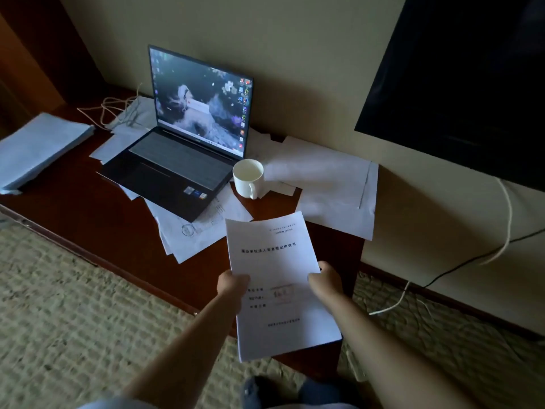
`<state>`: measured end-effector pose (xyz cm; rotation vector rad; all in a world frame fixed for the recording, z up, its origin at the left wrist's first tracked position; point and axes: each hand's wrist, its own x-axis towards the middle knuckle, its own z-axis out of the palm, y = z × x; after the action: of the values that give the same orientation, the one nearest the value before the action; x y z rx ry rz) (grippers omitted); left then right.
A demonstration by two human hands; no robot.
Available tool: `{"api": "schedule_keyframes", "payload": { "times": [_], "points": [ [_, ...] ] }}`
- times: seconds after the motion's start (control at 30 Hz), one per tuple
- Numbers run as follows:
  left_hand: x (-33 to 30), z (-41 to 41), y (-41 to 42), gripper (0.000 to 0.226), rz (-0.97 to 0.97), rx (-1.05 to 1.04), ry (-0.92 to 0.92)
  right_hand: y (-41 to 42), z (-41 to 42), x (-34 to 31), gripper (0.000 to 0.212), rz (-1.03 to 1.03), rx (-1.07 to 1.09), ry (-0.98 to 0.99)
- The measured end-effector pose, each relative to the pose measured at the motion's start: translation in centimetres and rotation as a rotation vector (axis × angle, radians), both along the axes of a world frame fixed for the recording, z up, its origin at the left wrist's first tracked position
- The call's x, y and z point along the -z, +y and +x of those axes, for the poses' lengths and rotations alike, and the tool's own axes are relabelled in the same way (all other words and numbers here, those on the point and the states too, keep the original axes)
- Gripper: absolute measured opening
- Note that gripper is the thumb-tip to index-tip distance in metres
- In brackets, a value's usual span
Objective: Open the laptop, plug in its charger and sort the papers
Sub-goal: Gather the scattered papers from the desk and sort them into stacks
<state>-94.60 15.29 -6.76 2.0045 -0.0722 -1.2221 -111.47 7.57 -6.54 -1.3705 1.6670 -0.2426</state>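
Observation:
The laptop stands open on the dark wooden desk, its screen lit. A printed paper document is held over the desk's front edge: my left hand grips its left side and my right hand grips its right side. Loose papers lie under and in front of the laptop. More white sheets are spread at the right of the desk. A neat stack of papers sits at the far left. Thin cables lie behind the laptop; whether one is plugged in is hidden.
A white mug stands just right of the laptop, among the sheets. A dark TV hangs on the wall at the right, with cables trailing down to the patterned carpet. My feet show at the bottom edge.

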Motion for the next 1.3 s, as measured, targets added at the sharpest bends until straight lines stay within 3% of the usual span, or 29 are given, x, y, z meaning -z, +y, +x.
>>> {"api": "schedule_keyframes", "payload": {
  "times": [0.1, 0.2, 0.3, 0.63, 0.73, 0.87, 0.93, 1.0, 1.07, 1.3],
  "points": [
    [0.5, -0.4, -0.8, 0.015, -0.013, -0.056, -0.022, -1.7, 0.0, 0.4, 0.008, -0.062, -0.079, 0.132],
    [1.0, -0.9, -1.9, 0.021, -0.045, -0.101, -0.087, -4.0, -0.3, 0.6, 0.010, -0.306, -0.128, 0.349],
    [0.5, -1.9, -2.5, 0.022, -0.052, -0.154, -0.174, -6.0, -1.0, 1.4, 0.038, -0.500, -0.195, 0.482],
    [0.2, -2.4, -3.4, 0.033, 0.112, -0.172, -0.466, -14.3, 0.4, 0.5, 0.096, -0.498, -0.795, 0.689],
    [0.3, -2.8, -4.0, 0.034, 0.127, -0.190, -0.467, -16.4, 1.7, 0.4, 0.108, -0.343, -0.902, 0.719],
    [0.6, -3.2, -4.1, 0.032, 0.125, -0.217, -0.487, -17.3, 2.6, 0.9, 0.096, -0.290, -0.984, 0.807],
    [0.7, -3.2, -3.9, 0.032, 0.110, -0.234, -0.478, -17.4, 2.3, 1.6, 0.082, -0.405, -0.981, 0.841],
    [1.0, -3.1, -3.6, 0.035, 0.080, -0.259, -0.464, -17.3, 2.2, 2.8, 0.064, -0.645, -0.931, 0.852],
    [1.0, -3.0, -3.4, 0.038, 0.046, -0.261, -0.459, -16.9, 1.9, 3.0, 0.053, -0.665, -0.887, 0.836],
    [0.8, -2.0, -2.4, 0.071, -0.064, -0.191, -0.439, -15.7, 0.1, 1.9, 0.055, -0.809, -0.826, 0.761]
  ]
}}
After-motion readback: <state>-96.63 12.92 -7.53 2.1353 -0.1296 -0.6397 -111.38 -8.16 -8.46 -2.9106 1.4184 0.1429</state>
